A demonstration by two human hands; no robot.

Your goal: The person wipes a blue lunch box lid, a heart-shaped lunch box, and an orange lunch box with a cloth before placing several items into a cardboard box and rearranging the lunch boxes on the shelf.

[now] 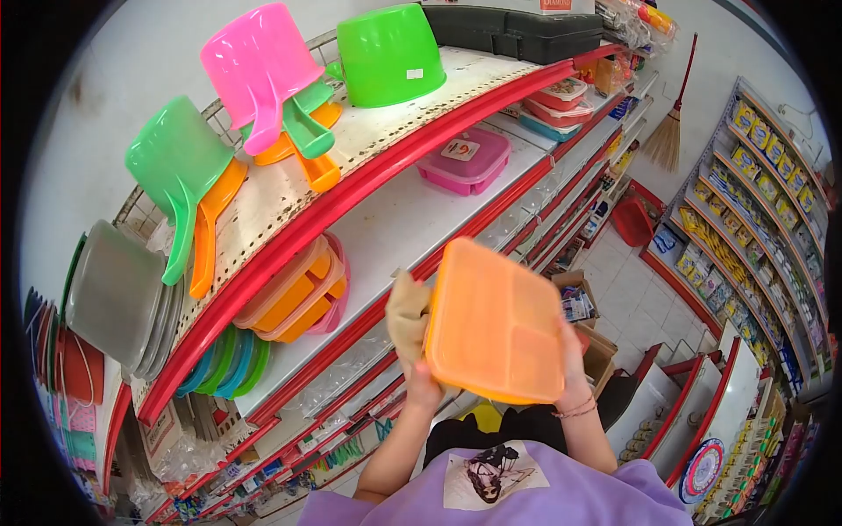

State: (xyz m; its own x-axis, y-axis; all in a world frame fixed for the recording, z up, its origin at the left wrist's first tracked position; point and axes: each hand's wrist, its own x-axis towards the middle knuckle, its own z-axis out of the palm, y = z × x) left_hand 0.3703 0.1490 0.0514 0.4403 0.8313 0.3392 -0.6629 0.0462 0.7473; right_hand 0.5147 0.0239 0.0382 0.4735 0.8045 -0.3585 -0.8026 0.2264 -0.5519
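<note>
An orange lunch box (495, 324) with a translucent, divided lid is held up in front of my body, tilted. My left hand (423, 381) grips its left edge and also holds a beige cloth (408, 320) against that side. On the right edge, my right hand (572, 364) is closed round the box, its fingers partly hidden behind it. Beyond the box, a pink container (465, 160) with a label sits on the white shelf (373, 219). More orange containers (294, 294) stand on edge at the left of this shelf.
Pink (260, 66) and green dippers (390, 57) stand on the red-edged upper shelf. Grey basins (114, 294) are at the left. Stacked boxes (559, 107) sit farther along. Product racks (754, 202) and a broom (664, 136) are at the right.
</note>
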